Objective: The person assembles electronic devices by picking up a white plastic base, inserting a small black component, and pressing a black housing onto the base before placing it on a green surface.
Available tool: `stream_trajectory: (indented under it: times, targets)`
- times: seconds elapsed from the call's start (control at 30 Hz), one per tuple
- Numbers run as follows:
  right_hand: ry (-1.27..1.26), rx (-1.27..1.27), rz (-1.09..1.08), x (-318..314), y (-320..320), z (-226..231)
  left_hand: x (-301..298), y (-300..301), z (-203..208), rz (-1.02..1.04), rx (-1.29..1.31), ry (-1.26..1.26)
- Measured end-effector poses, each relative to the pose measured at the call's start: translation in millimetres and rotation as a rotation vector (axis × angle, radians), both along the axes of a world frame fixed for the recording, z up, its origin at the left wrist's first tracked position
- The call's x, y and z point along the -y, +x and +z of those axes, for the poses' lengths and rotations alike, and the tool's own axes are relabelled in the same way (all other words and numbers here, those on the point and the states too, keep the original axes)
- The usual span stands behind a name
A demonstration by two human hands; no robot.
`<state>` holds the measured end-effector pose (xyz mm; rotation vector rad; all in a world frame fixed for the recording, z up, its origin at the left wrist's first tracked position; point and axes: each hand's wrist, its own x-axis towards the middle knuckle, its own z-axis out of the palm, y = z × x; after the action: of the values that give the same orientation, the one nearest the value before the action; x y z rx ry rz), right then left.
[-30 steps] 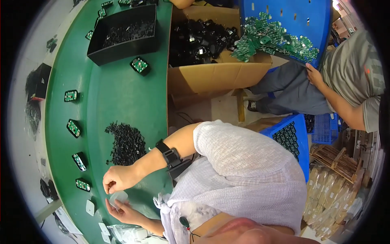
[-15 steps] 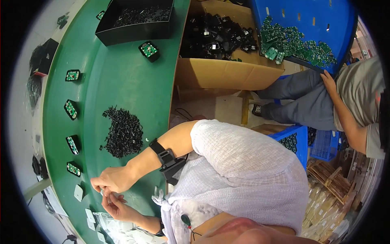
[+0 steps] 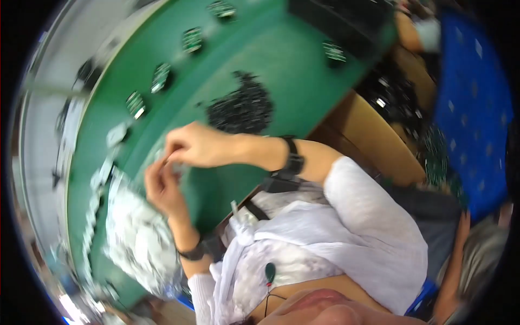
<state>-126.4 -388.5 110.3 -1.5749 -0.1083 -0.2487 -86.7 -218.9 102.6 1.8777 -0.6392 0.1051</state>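
Note:
My right hand (image 3: 200, 144) and my left hand (image 3: 164, 187) meet over the green table, fingertips pinched together. Motion smears them, and whatever small thing lies between the fingers cannot be made out. Just beyond my right hand is a heap of small black parts (image 3: 241, 108). Left of the hands, pale flat covers (image 3: 117, 134) run in a line along the table. A clear plastic bag of white pieces (image 3: 142, 238) lies beside my left forearm.
Several black housings with green circuit boards (image 3: 160, 77) stand in a row along the far side; another housing (image 3: 334, 51) is near a black box (image 3: 346, 21). To the right are a cardboard box (image 3: 379, 141) of black parts and a blue tray (image 3: 476, 108). A co-worker's arm (image 3: 452, 271) shows lower right.
The view has swung, so the table appears turned and the bag of white pieces shows more fully. My hands stay together, fingertips close. Another person's arm now shows at the upper right.

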Motion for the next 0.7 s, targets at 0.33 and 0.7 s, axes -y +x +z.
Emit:
stream_trajectory:
  times: [0.33,0.7]
  targets:
    - [-0.035,-0.154,-0.029,-7,0,17,3,-3,8,-0.077,-0.436,-0.544]
    - [-0.326,-0.094,-0.129,-27,4,13,-6,-2,2,-0.177,-0.672,-0.629]
